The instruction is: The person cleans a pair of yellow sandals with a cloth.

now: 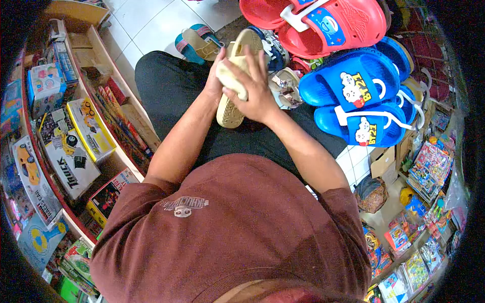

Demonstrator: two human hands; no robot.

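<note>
A beige sandal (231, 117) is held upright over my lap, its patterned sole showing at the lower end. My left hand (214, 78) grips its left side, thumb pointing up. Across the middle of the sandal lies a pale yellow cloth (230, 81). My right hand (256, 93) holds the cloth against the sandal, with some fingers stretched upward. Just beyond my left hand are a teal sandal (191, 54) and a tan sandal (204, 46). Part of the beige sandal is hidden behind the cloth and my fingers.
Red clogs (353, 25) and blue BT21 slides (348, 83) hang close on my right, tied with white straps. Shelves with boxed toys (68, 151) stand on my left. Packaged toys and booklets (429, 161) crowd the right side. White floor tiles (156, 22) show ahead.
</note>
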